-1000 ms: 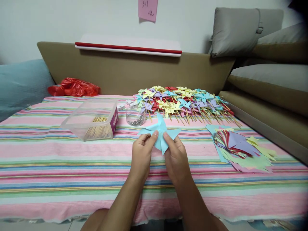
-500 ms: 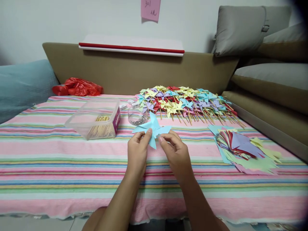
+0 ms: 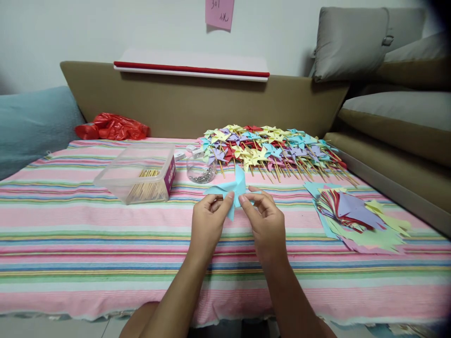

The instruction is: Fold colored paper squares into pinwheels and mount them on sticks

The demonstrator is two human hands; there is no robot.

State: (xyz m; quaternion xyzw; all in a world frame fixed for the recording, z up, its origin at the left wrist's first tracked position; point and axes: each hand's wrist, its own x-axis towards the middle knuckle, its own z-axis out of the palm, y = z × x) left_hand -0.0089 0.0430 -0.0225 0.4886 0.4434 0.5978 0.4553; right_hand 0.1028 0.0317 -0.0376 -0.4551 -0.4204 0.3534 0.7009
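A light blue paper pinwheel (image 3: 239, 180) is held up between both hands, above the striped cloth. My left hand (image 3: 211, 218) pinches it from the left, thumb over its middle and fingers behind. From the right, my right hand (image 3: 266, 220) grips a blade of it between thumb and fingers. The fingers cover part of the pinwheel's centre, so whether a pin sits there is hidden. Just beyond the hands stands a clear round container (image 3: 200, 170) with small metal pins at its bottom.
A clear plastic box (image 3: 116, 176) of thin wooden sticks lies to the left. Many finished pinwheels on sticks (image 3: 278, 150) are heaped at the back right. Cut paper sheets (image 3: 366, 220) are piled at the right. A red plastic bag (image 3: 120, 127) rests at the back left.
Both hands have shifted a little to the right with the blue pinwheel. My right thumb has moved onto the pinwheel, closer to the left thumb.
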